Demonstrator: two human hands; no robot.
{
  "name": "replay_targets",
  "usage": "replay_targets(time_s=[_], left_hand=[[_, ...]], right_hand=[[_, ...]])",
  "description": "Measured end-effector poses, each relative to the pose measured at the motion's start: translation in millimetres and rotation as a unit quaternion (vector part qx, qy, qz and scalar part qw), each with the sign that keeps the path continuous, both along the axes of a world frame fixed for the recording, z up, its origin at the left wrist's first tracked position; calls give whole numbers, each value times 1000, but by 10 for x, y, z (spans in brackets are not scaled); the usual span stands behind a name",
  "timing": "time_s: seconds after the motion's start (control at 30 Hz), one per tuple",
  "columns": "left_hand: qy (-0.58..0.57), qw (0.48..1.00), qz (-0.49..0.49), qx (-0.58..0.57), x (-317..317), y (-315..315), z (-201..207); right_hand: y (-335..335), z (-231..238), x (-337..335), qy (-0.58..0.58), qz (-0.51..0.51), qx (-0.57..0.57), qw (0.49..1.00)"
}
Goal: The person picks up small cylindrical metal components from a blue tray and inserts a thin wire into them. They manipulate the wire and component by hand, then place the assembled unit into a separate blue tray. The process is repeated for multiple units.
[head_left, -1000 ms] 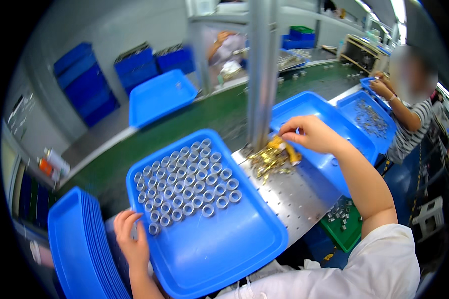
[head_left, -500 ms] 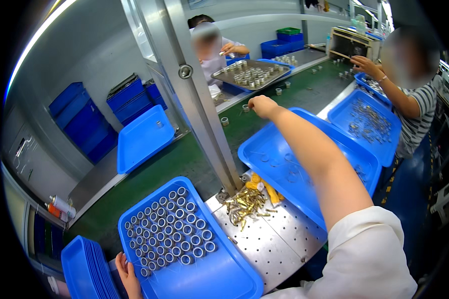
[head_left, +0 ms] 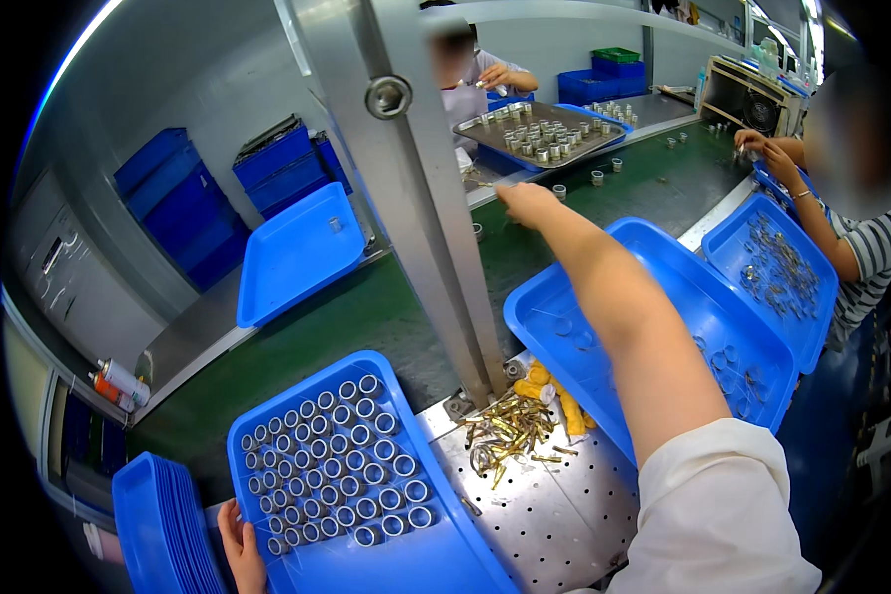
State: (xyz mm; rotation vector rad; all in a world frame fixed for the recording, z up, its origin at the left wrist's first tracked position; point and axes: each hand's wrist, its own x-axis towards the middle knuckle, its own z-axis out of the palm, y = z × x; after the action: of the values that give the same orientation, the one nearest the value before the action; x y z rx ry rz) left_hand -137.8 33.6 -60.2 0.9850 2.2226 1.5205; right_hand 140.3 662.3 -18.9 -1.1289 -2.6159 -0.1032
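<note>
My left hand (head_left: 242, 550) is at the left rim of a blue tray (head_left: 406, 569), fingers stretched and slightly apart along its outer side. Inside that tray, several short metal rings (head_left: 351, 460) stand in rows, with thin clear strands among them. My right hand (head_left: 531, 206) reaches forward over the green conveyor belt (head_left: 297, 361), beyond a second blue tray (head_left: 653, 243) holding thin wire loops (head_left: 728, 371). Its fingers are bent and blurred, so anything between them cannot be made out. A metal ring (head_left: 478, 232) stands on the belt just below that hand, partly behind the steel post (head_left: 436, 233).
Brass-coloured pieces (head_left: 510, 431) and a yellow cloth (head_left: 569, 406) lie on the perforated metal plate (head_left: 549, 520). Stacked blue trays (head_left: 158, 525) stand at left. Across the belt, one person works behind a metal tray (head_left: 475, 129); another at right stands by a parts tray (head_left: 807, 243).
The view has shifted, moving most things within the picture. My right hand stays extended over the belt; my left stays by the tray. The person at right has brought both hands together.
</note>
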Motion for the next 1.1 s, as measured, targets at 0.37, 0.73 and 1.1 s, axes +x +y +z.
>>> replay_targets(time_s=[0.37,0.73,1.1], left_hand=[[65,998,-8,-26,-2,55,45],[33,998,-12,52,-28,-77,-62],[-28,995,16,89,67,66,-56]], right_hand=[[-469,19,-411,-60,4,59,996],[-1599,516,745,152,159,-235,947],[-4225,527,239,147,426,-288,845]])
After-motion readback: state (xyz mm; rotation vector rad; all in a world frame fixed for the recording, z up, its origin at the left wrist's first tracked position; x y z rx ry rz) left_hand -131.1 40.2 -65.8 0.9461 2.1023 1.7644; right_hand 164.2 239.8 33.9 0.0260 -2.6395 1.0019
